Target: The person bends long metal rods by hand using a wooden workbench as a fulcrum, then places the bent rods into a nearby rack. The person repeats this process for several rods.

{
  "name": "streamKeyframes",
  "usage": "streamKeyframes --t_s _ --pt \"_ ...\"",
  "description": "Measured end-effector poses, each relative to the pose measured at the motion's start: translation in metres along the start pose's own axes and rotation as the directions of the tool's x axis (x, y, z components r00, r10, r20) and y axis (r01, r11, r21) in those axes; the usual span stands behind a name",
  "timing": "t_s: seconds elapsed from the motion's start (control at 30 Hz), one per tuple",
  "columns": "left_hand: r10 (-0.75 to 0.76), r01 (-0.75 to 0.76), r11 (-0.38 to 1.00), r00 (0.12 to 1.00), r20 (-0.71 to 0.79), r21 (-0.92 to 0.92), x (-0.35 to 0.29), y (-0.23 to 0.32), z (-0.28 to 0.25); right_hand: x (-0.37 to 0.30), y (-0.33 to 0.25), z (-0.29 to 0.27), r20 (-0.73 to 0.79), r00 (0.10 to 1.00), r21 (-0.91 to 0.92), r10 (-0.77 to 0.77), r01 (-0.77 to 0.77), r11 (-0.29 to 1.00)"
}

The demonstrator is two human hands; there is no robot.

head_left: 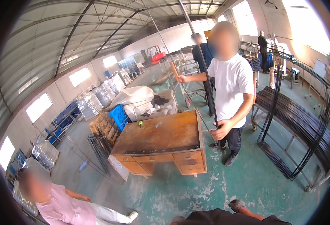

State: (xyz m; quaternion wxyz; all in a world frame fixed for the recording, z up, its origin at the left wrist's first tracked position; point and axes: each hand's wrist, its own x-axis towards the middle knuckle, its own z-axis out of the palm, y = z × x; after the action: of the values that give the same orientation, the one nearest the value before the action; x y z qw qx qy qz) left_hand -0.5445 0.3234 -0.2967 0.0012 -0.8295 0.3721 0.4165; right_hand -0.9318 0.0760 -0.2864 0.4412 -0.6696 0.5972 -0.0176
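Note:
My right hand (237,205), in a greyish glove, hangs low in front of my dark clothing. Its fingers look loosely curled, with nothing visible in them. At the bottom edge a small blurred patch (178,220) seems to be my left hand; its fingers cannot be made out. Across from me a person in a white T-shirt (230,84) holds up a tall, narrow frame of dark metal tube (211,84), one hand low and one higher. Left of that person stands a worn wooden desk (161,131) with a small green item (140,123) on top.
On the right, a rack (294,112) carries many dark tubes, with dark looped frames (275,101) leaning against it. A person in pink (61,204) is at lower left. Behind the desk are a blue crate (118,117), pallets (104,129) and a red forklift (157,55).

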Motion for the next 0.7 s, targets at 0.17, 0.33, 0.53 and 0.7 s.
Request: streamKeyframes --t_s 0.17,0.33,0.53,0.7 --pt "0.016 -0.016 1.000 1.000 -0.006 -0.021 0.002 0.000 -0.002 -0.083 -0.181 -0.112 -0.505 0.738 0.220 -0.447 0.611 0.761" --pt "0.007 -0.008 0.998 1.000 -0.014 -0.054 -0.009 -0.017 0.008 -0.146 -0.325 -0.231 -0.756 0.151 -0.199 -0.637 0.874 0.443" --pt "0.115 -0.115 0.992 0.993 0.000 -0.049 0.010 -0.017 0.014 -0.137 -0.360 -0.255 -0.823 0.183 -0.122 -0.538 0.867 0.482" --pt "0.066 -0.064 0.996 0.997 0.030 -0.057 0.005 -0.003 0.015 -0.140 -0.350 -0.232 -0.755 0.283 -0.068 -0.592 0.863 0.500"
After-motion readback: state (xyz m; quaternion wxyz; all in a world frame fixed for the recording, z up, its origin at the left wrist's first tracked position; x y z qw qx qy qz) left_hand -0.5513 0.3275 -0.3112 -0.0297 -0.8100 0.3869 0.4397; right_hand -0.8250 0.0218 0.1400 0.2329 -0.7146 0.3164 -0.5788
